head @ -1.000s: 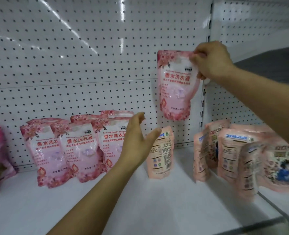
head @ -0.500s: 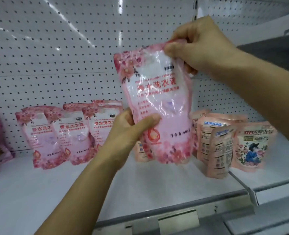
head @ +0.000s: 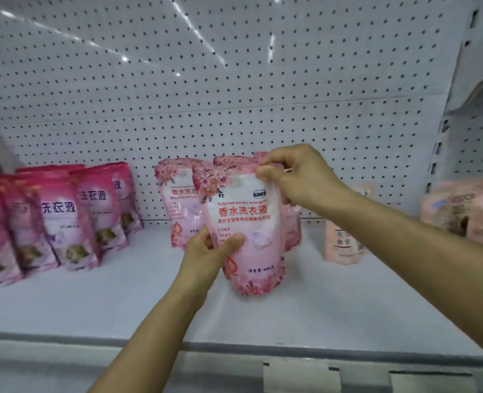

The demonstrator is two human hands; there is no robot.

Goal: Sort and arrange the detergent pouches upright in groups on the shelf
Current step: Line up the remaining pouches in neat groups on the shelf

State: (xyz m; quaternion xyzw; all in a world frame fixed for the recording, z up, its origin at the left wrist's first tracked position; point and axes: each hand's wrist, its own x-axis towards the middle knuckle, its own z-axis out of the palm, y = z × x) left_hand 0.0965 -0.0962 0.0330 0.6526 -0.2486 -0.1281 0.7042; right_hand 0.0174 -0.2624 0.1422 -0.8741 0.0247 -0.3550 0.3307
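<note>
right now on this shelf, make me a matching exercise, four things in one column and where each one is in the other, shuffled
Things
1. light pink pouch
2. dark pink pouches
3. peach pouch
4. right hand

Places
A. standing at the left of the shelf
B. pinching a pouch's top corner
C. held in both hands, centre
D. standing alone, right of centre

Pairs: 1-C, 2-A, 3-D, 4-B

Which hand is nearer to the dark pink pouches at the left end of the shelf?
Left. The left hand grips the light pink pouch at its lower left side, toward the dark pink pouches. The right hand pinches its top right corner, farther off.
</note>
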